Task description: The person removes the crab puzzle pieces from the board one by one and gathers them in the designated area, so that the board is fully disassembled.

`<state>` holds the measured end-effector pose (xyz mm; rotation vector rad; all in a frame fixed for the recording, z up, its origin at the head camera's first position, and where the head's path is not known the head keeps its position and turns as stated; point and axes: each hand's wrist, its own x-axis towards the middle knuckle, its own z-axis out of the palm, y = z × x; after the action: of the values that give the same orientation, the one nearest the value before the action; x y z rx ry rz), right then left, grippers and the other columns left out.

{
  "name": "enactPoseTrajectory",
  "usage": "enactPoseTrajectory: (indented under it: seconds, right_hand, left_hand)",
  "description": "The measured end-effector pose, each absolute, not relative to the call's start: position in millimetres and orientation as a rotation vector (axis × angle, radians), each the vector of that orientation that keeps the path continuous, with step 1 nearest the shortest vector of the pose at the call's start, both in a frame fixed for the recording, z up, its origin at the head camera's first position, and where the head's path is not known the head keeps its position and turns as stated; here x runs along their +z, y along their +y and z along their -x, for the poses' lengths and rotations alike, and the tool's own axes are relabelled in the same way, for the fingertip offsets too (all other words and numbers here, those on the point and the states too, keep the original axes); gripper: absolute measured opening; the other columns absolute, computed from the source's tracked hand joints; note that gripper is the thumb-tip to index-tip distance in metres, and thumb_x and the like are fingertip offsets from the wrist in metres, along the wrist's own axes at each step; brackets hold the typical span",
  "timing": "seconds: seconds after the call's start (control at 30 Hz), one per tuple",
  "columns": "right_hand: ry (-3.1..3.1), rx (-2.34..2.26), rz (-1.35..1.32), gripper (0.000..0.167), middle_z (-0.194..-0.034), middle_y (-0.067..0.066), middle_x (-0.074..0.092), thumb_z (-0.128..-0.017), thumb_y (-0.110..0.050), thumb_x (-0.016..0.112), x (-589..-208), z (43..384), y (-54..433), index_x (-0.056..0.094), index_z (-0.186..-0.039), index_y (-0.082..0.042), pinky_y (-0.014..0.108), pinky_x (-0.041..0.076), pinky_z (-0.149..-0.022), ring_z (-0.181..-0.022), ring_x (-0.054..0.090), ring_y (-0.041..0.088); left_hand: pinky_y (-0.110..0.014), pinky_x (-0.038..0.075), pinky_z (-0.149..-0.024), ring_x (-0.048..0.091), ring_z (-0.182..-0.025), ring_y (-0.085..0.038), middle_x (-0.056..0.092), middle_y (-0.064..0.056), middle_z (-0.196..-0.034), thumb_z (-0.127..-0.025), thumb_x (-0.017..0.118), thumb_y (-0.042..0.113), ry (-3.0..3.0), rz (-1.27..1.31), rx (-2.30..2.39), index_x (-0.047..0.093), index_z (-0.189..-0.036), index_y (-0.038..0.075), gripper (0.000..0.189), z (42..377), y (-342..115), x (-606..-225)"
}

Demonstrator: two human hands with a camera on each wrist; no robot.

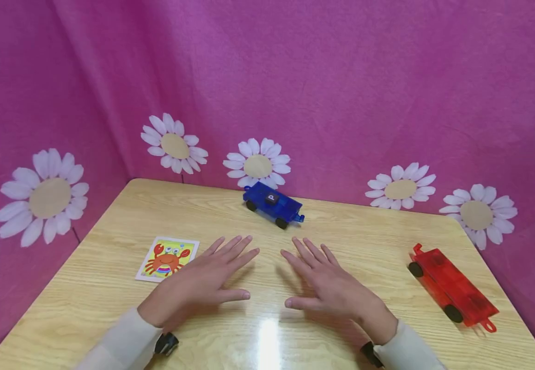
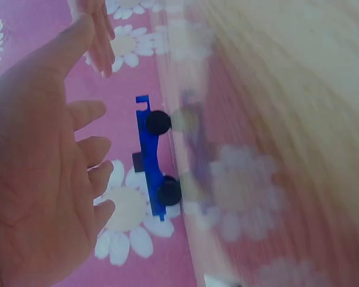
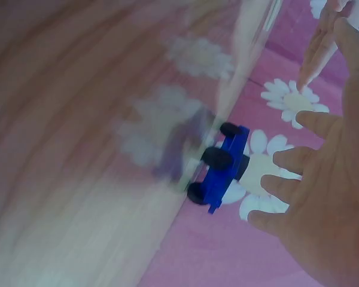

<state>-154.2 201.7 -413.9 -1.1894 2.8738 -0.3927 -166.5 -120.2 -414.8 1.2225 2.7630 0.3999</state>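
Note:
Both hands hover palm down over the wooden table, fingers spread and holding nothing. My left hand (image 1: 205, 277) overlaps a corner of a crab picture card (image 1: 165, 261) in the head view. My right hand (image 1: 329, 285) is opposite it, a short gap between the two thumbs. Beyond the fingertips, near the table's back edge, stands a blue toy car base (image 1: 274, 204) with black wheels, a hook at one end and a small dark block (image 1: 272, 198) marked P on top. To the right of my right hand stands a red toy car base (image 1: 454, 288), angled, with a loop at its near end.
The pale wooden table (image 1: 230, 339) reflects a bright light near its front. A pink curtain (image 1: 295, 77) printed with large white daisies (image 1: 258, 163) hangs right behind the back edge and along the sides. Dark straps (image 1: 167, 343) circle the wrists.

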Motion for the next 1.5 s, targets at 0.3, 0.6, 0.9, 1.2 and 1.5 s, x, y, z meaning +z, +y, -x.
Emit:
enactPoseTrajectory:
  seconds: [0.3,0.6,0.9,1.2,1.5]
  right_hand:
    - [2.806,-0.388,1.261,0.092,-0.17,0.014,0.012,-0.095,-0.073,0.052,-414,154,178,0.024,-0.166,-0.021,0.062,0.01,-0.12,-0.155,0.01,0.038]
    - [2.721,-0.327,1.319,0.093,-0.17,0.016,0.014,-0.095,-0.075,0.048,-416,159,149,0.023,-0.166,-0.021,0.062,0.012,-0.12,-0.155,0.011,0.037]
    - [2.637,-0.346,1.414,0.088,-0.171,0.013,0.015,-0.099,-0.07,0.048,-414,161,119,0.022,-0.166,-0.02,0.058,0.019,-0.12,-0.155,0.014,0.035]
    - [2.552,-0.311,1.429,0.079,-0.171,0.004,0.016,-0.103,-0.066,0.042,-410,161,85,0.024,-0.166,-0.021,0.049,0.022,-0.121,-0.155,0.013,0.019]
    - [2.501,-0.2,1.485,0.076,-0.169,0.004,0.022,-0.104,-0.062,0.044,-409,161,50,0.029,-0.164,-0.018,0.043,0.026,-0.121,-0.154,0.017,0.014]
  left_hand:
    - [-0.054,0.007,-0.123,0.012,-0.156,-0.031,0.014,-0.008,-0.171,-0.097,0.06,0.063,2.853,-1.131,0.404,0.027,-0.165,0.017,0.088,157,-153,-413]
    - [-0.058,0.012,-0.121,0.017,-0.154,-0.037,0.018,-0.014,-0.17,-0.097,0.06,0.061,2.924,-1.045,0.391,0.033,-0.162,0.011,0.087,156,-185,-411]
    - [-0.06,0.011,-0.121,0.016,-0.154,-0.039,0.018,-0.014,-0.17,-0.097,0.062,0.06,2.954,-0.851,0.514,0.035,-0.162,0.013,0.085,157,-217,-410]
    - [-0.062,0.012,-0.12,0.016,-0.152,-0.045,0.02,-0.019,-0.168,-0.096,0.066,0.058,2.958,-0.637,0.583,0.037,-0.161,0.01,0.085,157,-250,-412]
    - [-0.066,0.013,-0.118,0.018,-0.151,-0.047,0.022,-0.027,-0.165,-0.096,0.063,0.062,2.929,-0.499,0.62,0.039,-0.157,0.002,0.09,158,-267,-418]
